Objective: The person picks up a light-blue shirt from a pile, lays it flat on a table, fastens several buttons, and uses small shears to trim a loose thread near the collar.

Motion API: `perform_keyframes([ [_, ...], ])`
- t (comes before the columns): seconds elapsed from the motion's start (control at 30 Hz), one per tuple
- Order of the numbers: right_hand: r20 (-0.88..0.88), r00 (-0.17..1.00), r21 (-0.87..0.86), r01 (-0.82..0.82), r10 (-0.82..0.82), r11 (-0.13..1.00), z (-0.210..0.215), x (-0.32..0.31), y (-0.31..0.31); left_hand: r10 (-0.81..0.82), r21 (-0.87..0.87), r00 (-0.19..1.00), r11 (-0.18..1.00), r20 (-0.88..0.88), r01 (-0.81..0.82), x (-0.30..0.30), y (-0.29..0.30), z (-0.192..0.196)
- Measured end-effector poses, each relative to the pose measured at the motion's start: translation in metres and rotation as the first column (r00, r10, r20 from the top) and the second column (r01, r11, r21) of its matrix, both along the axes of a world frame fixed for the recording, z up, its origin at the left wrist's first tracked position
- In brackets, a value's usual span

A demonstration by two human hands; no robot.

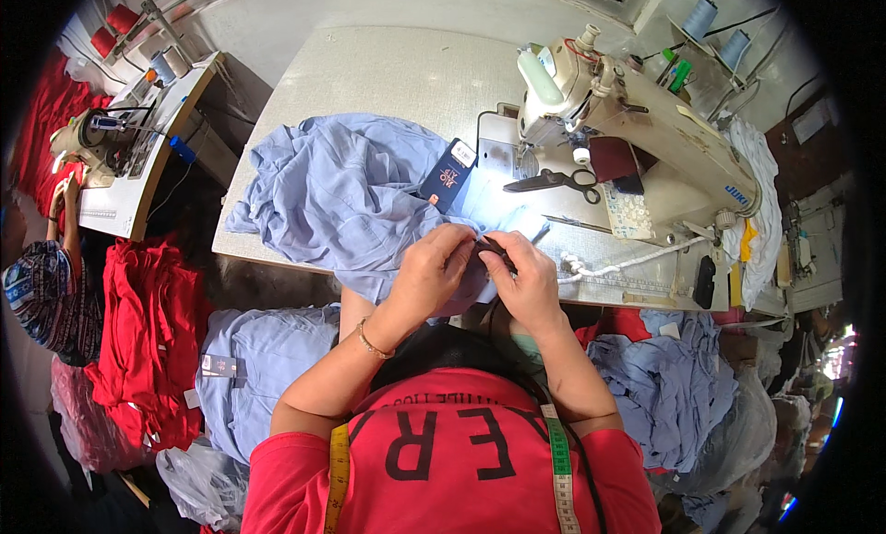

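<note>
The left hand (432, 264) pinches a crumpled light-blue cloth garment (337, 188), the right hand (524, 271) a small dark object (490, 248), work seemingly unfinished though a navy rectangular tag (448, 177) already lies beyond them.

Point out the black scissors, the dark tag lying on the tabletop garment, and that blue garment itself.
Black scissors (551, 180): head view, on the blades near the pivot.
Dark tag (448, 176): head view, mid-face.
Blue garment (323, 188): head view, on crumpled fabric.
</note>
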State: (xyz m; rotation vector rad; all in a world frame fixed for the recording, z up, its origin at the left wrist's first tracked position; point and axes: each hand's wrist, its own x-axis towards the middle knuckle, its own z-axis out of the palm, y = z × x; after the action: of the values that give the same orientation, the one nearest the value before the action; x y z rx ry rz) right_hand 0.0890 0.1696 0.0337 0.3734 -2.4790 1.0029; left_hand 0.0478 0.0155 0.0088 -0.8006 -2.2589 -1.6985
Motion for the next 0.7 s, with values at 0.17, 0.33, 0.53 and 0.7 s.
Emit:
perform_keyframes([
  [0.17,0.216,0.976,-0.033,0.005,0.002,0.999,0.013,0.001,0.015,0.020,0.024,0.998,0.999,0.052,-0.022,-0.002,0.001,-0.008],
  [0.33,0.140,0.830,0.127,0.525,-0.539,0.841,0.006,-0.042,0.100,-0.008,0.044,0.989,0.999,0.144,0.002,-0.004,0.001,-0.011],
  [0.53,0.062,0.720,0.530,0.563,-0.691,0.634,-0.015,-0.084,0.183,-0.031,0.018,0.997,0.999,0.075,0.029,-0.007,0.003,-0.011],
  [0.7,-0.051,0.740,0.556,0.579,-0.671,0.597,-0.020,-0.112,0.187,-0.040,0.051,0.999,0.998,0.018,0.039,-0.007,-0.001,-0.011],
])
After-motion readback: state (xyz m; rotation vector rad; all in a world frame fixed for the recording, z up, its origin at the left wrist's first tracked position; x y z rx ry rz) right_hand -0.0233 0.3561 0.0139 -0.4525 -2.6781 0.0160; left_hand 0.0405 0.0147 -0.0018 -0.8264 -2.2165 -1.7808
